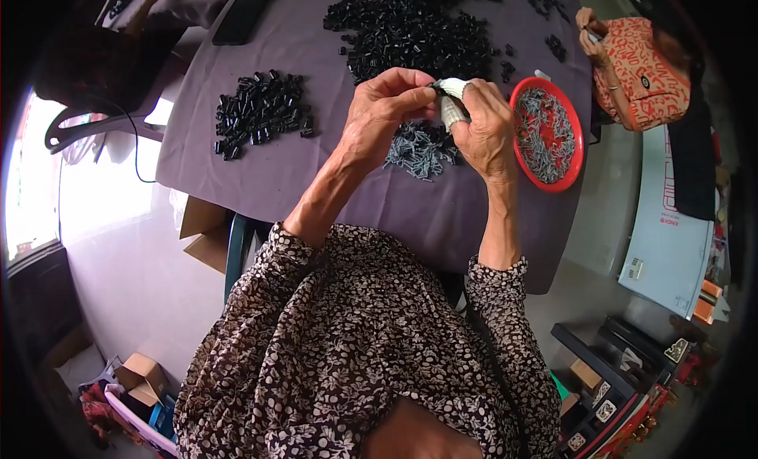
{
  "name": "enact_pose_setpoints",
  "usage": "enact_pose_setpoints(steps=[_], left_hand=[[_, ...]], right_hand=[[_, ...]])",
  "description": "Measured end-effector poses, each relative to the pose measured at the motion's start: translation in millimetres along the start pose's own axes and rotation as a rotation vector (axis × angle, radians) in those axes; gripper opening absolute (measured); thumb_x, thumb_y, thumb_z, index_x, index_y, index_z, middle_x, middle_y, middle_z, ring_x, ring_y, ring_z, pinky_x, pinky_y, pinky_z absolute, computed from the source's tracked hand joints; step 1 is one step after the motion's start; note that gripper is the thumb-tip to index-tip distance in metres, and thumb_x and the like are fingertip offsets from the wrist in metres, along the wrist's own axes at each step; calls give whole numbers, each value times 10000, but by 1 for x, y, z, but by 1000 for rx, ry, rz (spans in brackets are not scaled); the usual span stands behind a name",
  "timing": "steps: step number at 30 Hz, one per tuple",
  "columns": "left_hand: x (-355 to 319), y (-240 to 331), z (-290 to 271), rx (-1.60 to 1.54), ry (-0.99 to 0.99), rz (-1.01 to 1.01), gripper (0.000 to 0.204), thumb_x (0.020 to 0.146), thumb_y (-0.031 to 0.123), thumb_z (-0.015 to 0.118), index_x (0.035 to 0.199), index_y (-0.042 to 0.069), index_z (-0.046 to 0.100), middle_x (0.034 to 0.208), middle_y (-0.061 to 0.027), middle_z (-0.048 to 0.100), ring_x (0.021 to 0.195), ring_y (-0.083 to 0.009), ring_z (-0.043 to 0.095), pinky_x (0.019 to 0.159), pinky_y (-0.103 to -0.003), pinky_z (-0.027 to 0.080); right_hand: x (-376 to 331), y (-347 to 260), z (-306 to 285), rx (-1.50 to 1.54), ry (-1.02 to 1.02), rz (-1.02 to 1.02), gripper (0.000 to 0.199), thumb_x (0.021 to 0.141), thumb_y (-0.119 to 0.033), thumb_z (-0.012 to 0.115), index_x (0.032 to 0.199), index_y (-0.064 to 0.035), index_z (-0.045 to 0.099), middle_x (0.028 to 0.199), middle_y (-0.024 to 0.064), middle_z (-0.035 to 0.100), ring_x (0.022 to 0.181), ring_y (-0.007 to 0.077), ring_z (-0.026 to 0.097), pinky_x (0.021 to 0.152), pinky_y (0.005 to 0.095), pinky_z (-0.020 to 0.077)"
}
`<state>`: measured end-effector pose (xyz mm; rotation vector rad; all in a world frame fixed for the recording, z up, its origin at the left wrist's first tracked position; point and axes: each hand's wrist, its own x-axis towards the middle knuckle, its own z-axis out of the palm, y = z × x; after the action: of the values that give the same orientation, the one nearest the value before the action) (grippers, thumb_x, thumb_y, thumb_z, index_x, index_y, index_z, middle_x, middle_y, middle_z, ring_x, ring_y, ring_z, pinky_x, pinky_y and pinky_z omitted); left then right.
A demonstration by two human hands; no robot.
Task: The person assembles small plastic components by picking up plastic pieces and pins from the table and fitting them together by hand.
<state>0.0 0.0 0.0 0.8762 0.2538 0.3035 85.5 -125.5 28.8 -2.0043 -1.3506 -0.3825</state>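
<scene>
Over the near middle of the table, my left hand (374, 118) and my right hand (485, 137) meet fingertip to fingertip. A tiny dark piece (437, 88) sits pinched between them, mostly hidden by the fingers. White covers (452, 110) wrap the thumb and forefinger of my right hand. Just below the hands lies a pile of thin grey screw-like pieces (422, 152). To the left is a heap of small shiny black cylindrical parts (260, 113). A much larger heap of black parts (410, 32) spreads beyond my hands.
A red oval plate (576, 155) of grey pieces stands at the table's right edge. A black phone-like slab (243, 15) lies far left on the purple cloth (347, 198). Another person's hands (592, 36) and patterned orange clothing (647, 72) are at the far right.
</scene>
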Motion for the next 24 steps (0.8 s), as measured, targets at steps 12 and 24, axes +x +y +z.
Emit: enact_pose_setpoints(steps=[12,24], left_hand=[[-2,-1,3,-163,-8,-77,102,846,24,537,945,9,557,843,-59,595,742,-141,592,718,-283,507],[-5,1,6,-126,-21,-73,114,851,44,548,960,13,547,848,-78,619,756,-155,614,744,-301,516]], right_hand=[[-2,-3,2,324,76,124,220,693,21,528,894,-15,612,808,64,591,718,192,577,642,274,454],[-6,0,-2,616,62,409,169,794,-43,594,959,-14,613,827,19,647,715,53,568,645,185,436]])
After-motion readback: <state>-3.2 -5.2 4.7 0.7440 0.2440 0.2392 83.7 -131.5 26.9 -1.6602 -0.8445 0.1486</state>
